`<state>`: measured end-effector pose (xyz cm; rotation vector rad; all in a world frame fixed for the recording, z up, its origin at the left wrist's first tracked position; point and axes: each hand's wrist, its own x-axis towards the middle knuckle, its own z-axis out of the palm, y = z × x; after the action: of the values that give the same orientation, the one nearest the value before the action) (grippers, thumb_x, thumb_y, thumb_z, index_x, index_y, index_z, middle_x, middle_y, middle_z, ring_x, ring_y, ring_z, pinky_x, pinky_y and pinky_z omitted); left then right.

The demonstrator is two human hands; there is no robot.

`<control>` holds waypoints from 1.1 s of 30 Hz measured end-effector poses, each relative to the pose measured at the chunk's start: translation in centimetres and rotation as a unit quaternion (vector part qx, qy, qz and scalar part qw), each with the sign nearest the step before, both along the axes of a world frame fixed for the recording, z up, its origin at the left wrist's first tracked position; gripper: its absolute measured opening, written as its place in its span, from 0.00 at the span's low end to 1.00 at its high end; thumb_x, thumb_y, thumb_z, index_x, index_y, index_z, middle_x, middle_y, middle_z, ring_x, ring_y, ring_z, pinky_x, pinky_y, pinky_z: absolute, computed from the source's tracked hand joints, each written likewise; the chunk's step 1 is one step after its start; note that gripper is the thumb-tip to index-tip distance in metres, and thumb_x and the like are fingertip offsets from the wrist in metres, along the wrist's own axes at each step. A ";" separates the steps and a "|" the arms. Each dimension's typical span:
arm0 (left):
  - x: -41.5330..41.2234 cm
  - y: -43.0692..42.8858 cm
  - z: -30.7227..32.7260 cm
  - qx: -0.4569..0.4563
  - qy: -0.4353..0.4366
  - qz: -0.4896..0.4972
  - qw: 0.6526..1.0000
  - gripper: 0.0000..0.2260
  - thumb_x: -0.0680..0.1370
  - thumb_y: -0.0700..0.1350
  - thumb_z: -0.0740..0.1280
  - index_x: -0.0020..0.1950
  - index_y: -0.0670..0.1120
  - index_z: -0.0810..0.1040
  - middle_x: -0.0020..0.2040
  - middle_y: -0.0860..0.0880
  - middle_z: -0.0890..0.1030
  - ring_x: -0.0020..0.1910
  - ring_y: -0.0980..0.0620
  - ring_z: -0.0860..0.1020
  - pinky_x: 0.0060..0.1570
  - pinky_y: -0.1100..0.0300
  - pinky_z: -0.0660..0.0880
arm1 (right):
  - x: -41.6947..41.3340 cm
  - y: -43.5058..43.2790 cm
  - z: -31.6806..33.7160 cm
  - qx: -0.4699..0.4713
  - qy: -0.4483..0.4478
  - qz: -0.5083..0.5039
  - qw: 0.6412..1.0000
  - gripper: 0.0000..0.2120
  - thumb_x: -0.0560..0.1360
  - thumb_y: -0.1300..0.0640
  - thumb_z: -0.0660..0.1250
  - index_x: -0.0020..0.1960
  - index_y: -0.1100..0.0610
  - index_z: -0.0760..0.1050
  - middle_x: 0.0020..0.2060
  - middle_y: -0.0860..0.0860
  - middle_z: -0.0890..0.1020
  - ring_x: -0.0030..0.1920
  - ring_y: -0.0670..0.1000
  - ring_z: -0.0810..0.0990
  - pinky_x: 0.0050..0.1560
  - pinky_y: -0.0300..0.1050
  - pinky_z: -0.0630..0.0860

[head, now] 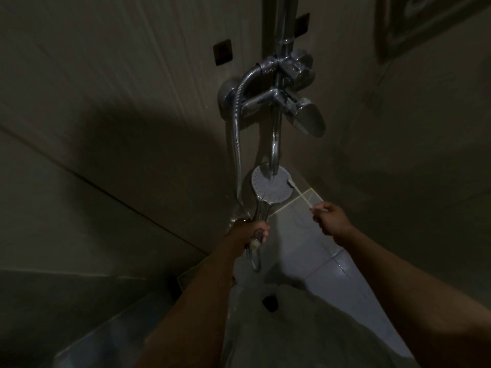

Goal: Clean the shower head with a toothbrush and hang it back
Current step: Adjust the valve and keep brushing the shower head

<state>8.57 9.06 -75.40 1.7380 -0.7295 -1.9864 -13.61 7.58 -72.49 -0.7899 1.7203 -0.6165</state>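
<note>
Shower head (267,189): round, pale spray face dotted with nozzles and turned up toward the camera; carried by its chrome handle, low in the centre of the view, directly under the spout.
Left hand (248,232): fingers wrapped tight round the handle of the shower head, near its lower end; forearm reaching up from the bottom of the view.
Toothbrush (300,193): slim and white; bristle end laid against the right rim of the spray face, handle slanting down and right to the other hand.
Right hand (330,216): fingers curled, pinching the far tip of the toothbrush handle; well apart from the left hand.
Spout (275,144): curved chrome tube descending from the mixer; outlet overlapping the upper edge of the spray face, contact not discernible.
Mixer (276,99): chrome body fixed to the wall, with a flat lever (310,119) pointing right.
Hose (236,134): ribbed metal, leaving the mixer's upper left, hanging along the wall, passing behind the left hand and looping just below it.
Riser pipe (285,22): vertical, running upward out of view.
Wall (106,102): dim, beige, with small dark square insets.
Floor (305,251): pale tiles with light grout lines.
</note>
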 end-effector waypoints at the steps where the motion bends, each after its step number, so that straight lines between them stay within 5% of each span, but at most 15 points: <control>1: 0.1 -0.1 0.0 -0.001 0.002 0.003 1.000 0.10 0.76 0.41 0.67 0.35 0.42 0.75 0.23 0.52 0.76 0.20 0.58 0.74 0.21 0.68 0.69 | 0.1 0.3 0.0 0.007 -0.019 0.019 1.000 0.10 0.78 0.63 0.60 0.39 0.56 0.71 0.29 0.54 0.71 0.26 0.49 0.62 0.18 0.32 0.58; 7: 0.6 0.3 0.7 -0.031 0.010 0.025 0.999 0.08 0.75 0.35 0.66 0.35 0.40 0.76 0.22 0.51 0.76 0.20 0.58 0.74 0.22 0.67 0.71 | -0.2 1.9 -0.2 0.023 -0.050 0.134 0.989 0.07 0.78 0.62 0.59 0.44 0.59 0.74 0.30 0.53 0.72 0.26 0.47 0.64 0.22 0.35 0.60; 13: 0.4 1.0 0.4 -0.019 0.016 0.030 0.999 0.06 0.76 0.37 0.66 0.38 0.41 0.77 0.23 0.51 0.76 0.21 0.57 0.73 0.24 0.67 0.71 | -0.6 0.9 0.2 -0.003 0.051 0.026 0.998 0.12 0.78 0.65 0.59 0.37 0.56 0.71 0.31 0.54 0.71 0.29 0.48 0.65 0.24 0.36 0.62; 17: 0.5 0.7 0.7 -0.015 0.012 0.019 1.000 0.02 0.71 0.40 0.69 0.42 0.42 0.79 0.26 0.51 0.77 0.24 0.56 0.74 0.27 0.64 0.71 | 0.0 1.4 0.0 -0.010 0.014 -0.010 1.000 0.10 0.78 0.64 0.59 0.39 0.56 0.71 0.32 0.54 0.72 0.29 0.49 0.65 0.20 0.34 0.63; 23: 0.7 0.5 1.0 -0.016 -0.013 -0.026 0.999 0.07 0.61 0.45 0.73 0.34 0.44 0.80 0.26 0.49 0.77 0.25 0.53 0.75 0.32 0.60 0.71 | 1.7 1.3 0.4 -0.041 -0.015 -0.061 0.997 0.08 0.79 0.63 0.58 0.43 0.58 0.72 0.30 0.54 0.71 0.27 0.48 0.64 0.21 0.36 0.60; 25: 0.5 0.8 0.9 -0.009 -0.025 -0.013 1.000 0.03 0.66 0.41 0.72 0.34 0.43 0.80 0.26 0.49 0.78 0.25 0.54 0.75 0.31 0.61 0.72 | 2.0 0.8 0.4 -0.033 0.007 -0.059 0.998 0.09 0.79 0.63 0.58 0.41 0.57 0.71 0.31 0.54 0.71 0.27 0.49 0.64 0.24 0.36 0.60; 30: 0.7 1.0 0.5 -0.015 -0.028 0.004 0.999 0.09 0.73 0.40 0.68 0.32 0.44 0.79 0.26 0.50 0.78 0.24 0.56 0.76 0.30 0.62 0.72 | 2.7 0.5 1.2 0.020 -0.078 0.108 0.991 0.11 0.79 0.63 0.58 0.39 0.55 0.71 0.27 0.53 0.70 0.22 0.46 0.64 0.20 0.33 0.59; 33: 1.2 1.2 1.0 0.002 -0.018 -0.002 1.000 0.06 0.65 0.46 0.73 0.31 0.45 0.80 0.27 0.50 0.78 0.25 0.55 0.76 0.30 0.63 0.72 | 2.9 0.2 1.5 0.014 -0.046 0.149 0.988 0.08 0.79 0.62 0.58 0.42 0.57 0.72 0.27 0.52 0.71 0.21 0.44 0.65 0.20 0.32 0.60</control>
<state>9.76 10.22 -74.42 1.7808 -0.7427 -1.9654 -10.74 7.82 -71.03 -0.9611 1.4863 -0.4182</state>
